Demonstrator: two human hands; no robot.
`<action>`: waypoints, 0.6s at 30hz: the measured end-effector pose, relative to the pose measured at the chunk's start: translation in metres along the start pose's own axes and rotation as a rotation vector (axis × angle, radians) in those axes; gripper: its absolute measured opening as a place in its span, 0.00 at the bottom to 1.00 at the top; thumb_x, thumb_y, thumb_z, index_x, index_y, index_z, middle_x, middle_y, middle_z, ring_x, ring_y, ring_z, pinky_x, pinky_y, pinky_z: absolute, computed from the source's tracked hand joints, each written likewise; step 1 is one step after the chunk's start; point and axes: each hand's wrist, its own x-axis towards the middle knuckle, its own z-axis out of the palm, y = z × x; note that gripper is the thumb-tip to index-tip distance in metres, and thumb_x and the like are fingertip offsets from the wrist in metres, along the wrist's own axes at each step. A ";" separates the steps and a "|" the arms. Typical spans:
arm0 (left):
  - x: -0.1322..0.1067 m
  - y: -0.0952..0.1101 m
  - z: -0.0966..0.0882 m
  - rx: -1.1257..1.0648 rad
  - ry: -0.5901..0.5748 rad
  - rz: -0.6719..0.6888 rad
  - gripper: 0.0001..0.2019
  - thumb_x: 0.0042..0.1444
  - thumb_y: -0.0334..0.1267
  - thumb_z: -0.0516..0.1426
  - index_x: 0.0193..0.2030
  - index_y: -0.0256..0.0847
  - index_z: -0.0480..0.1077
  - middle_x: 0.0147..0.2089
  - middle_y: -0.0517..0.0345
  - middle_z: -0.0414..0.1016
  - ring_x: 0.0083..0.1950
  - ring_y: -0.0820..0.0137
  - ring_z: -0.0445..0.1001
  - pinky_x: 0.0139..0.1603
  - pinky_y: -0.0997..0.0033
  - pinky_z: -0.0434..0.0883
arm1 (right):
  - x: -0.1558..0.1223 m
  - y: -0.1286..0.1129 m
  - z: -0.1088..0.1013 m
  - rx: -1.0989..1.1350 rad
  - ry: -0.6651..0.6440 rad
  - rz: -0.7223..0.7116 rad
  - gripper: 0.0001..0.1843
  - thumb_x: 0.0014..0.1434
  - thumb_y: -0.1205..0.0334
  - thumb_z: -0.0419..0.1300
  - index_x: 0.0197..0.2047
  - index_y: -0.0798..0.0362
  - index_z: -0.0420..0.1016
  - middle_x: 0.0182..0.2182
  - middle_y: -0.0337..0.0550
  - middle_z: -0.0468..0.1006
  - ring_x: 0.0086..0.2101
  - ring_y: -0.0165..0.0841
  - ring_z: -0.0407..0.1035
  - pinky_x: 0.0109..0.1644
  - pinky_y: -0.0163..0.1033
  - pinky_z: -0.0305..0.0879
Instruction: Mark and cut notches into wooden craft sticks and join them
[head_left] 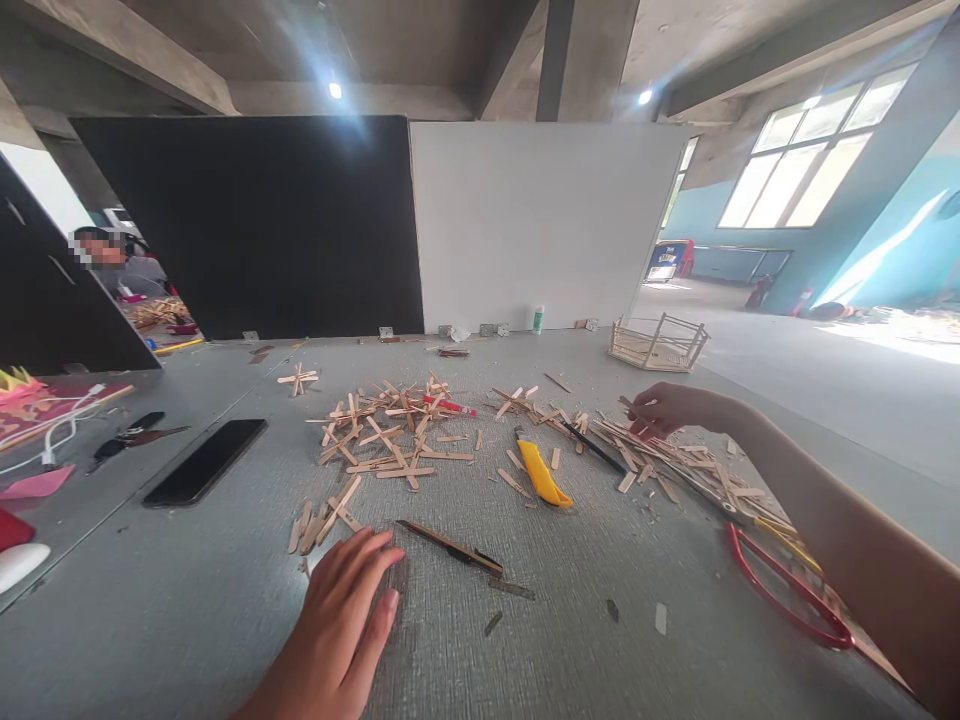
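Observation:
My left hand (341, 605) lies on the grey table with its fingers stretched out, holding nothing. Its fingertips are beside a small bunch of wooden craft sticks (327, 518) and close to a slim dark-and-brass cutter knife (451, 548). Over at the right, my right hand (658, 408) reaches above a heap of loose sticks (697, 465), fingers bent together. A short pale stick end (625, 402) shows at those fingertips. Red-handled scissors (780, 590) lie under my right forearm. Between the hands rests a yellow utility knife (541, 472).
Crossed sticks (390, 430) and a red pen (448, 405) lie mid-table. A stick frame (658, 343) stands at the back right, a small green-and-white bottle (538, 320) by the white partition (540, 220). A phone (206, 462) lies left. Another person (139, 270) sits beyond the black partition.

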 end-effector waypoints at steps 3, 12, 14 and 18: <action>0.002 0.002 -0.003 0.025 0.004 0.016 0.17 0.72 0.38 0.52 0.65 0.47 0.67 0.65 0.53 0.73 0.66 0.57 0.73 0.61 0.55 0.77 | 0.002 0.001 -0.005 -0.004 -0.114 0.015 0.14 0.71 0.55 0.62 0.53 0.56 0.76 0.49 0.48 0.80 0.43 0.37 0.77 0.47 0.46 0.77; 0.006 0.015 -0.020 -0.170 0.089 0.349 0.09 0.69 0.26 0.54 0.40 0.42 0.71 0.46 0.56 0.81 0.63 0.60 0.73 0.71 0.53 0.64 | 0.003 0.004 -0.009 -0.216 0.026 0.076 0.15 0.73 0.54 0.59 0.56 0.55 0.76 0.52 0.49 0.78 0.46 0.39 0.76 0.50 0.47 0.76; 0.007 0.019 -0.022 -0.255 0.105 0.323 0.10 0.73 0.30 0.51 0.39 0.42 0.70 0.40 0.56 0.80 0.56 0.62 0.78 0.63 0.59 0.72 | 0.003 0.003 -0.008 -0.245 0.083 0.073 0.16 0.74 0.54 0.58 0.56 0.55 0.76 0.53 0.49 0.78 0.48 0.40 0.76 0.51 0.48 0.76; 0.002 0.024 -0.023 -0.380 0.151 0.135 0.18 0.79 0.39 0.42 0.41 0.42 0.69 0.29 0.62 0.75 0.25 0.76 0.74 0.29 0.81 0.73 | 0.003 0.000 -0.007 -0.273 0.180 0.053 0.16 0.75 0.54 0.56 0.58 0.54 0.75 0.53 0.49 0.77 0.48 0.40 0.76 0.52 0.49 0.75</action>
